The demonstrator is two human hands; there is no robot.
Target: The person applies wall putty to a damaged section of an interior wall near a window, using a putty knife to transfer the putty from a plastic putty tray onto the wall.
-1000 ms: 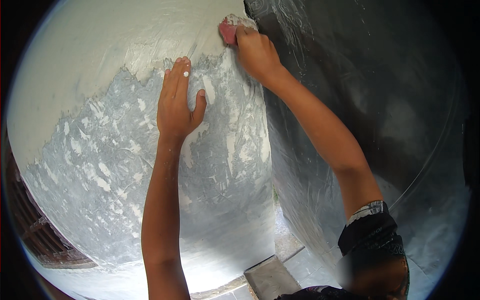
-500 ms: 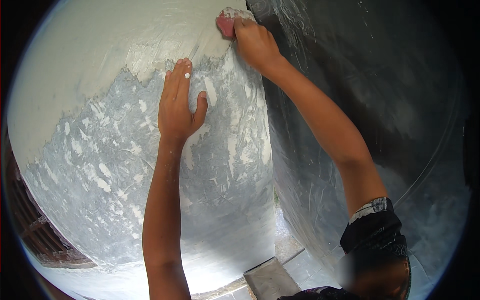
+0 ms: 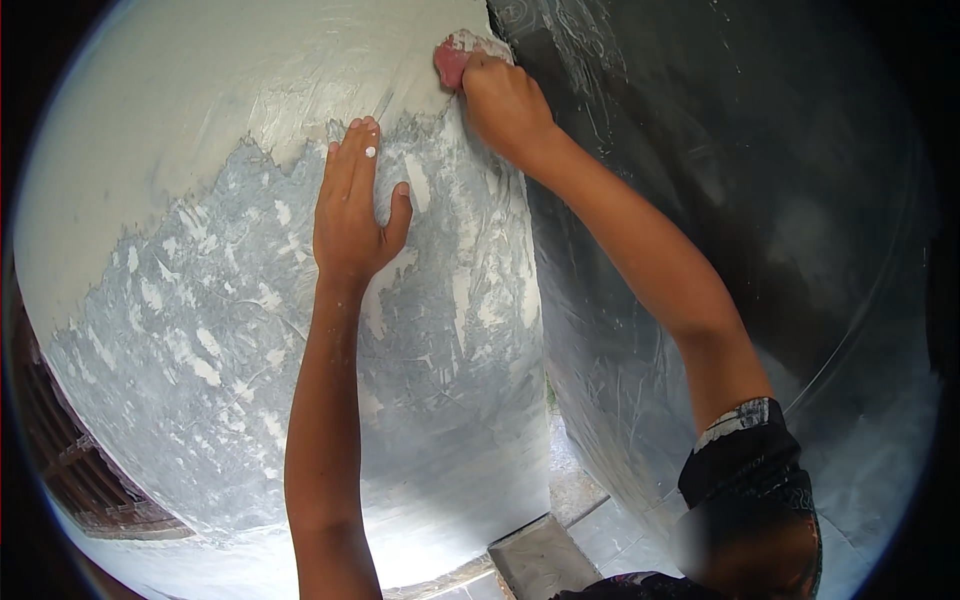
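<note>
My left hand (image 3: 348,215) lies flat against the wall (image 3: 230,350), its fingers stretched upward and the thumb apart. A white blob of putty sticks to one finger. Up at the wall's right edge, my right hand (image 3: 508,105) is closed round a pink putty spreader (image 3: 452,64) smeared with white putty along its top. The spreader is against the wall, with part of it hidden behind my fingers. Smooth cream-white putty (image 3: 230,90) covers the upper wall, ending in a ragged edge near my left fingertips. Below that edge the surface is grey with white streaks.
Dark plastic sheeting (image 3: 700,150) hangs right beside the wall's edge, behind my right arm. A brown slatted frame (image 3: 90,470) shows at the lower left. Near the bottom are a grey block-like piece (image 3: 545,560) and pale floor tiles (image 3: 610,535).
My right hand and the spreader have slid slightly down along the wall's right edge. The left hand stays almost where it was.
</note>
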